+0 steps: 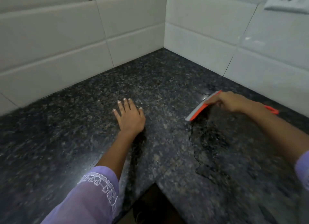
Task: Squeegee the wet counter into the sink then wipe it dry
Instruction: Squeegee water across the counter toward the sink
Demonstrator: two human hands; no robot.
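A dark speckled granite counter [83, 126] fills an inside corner between white tiled walls. My right hand [234, 101] grips an orange squeegee [199, 109] with a grey blade, its edge down on the counter at the right. A sheet of water [210, 143] lies on the stone just in front of the blade and runs toward the front edge. My left hand [129, 116] rests flat on the counter, fingers spread, to the left of the squeegee. No sink is in view.
White tiled walls [66, 40] close the counter at the back and right. A white wall socket [289, 1] sits at the upper right. The counter's front edge makes an inward notch [155, 183] at the bottom centre, with dark floor below.
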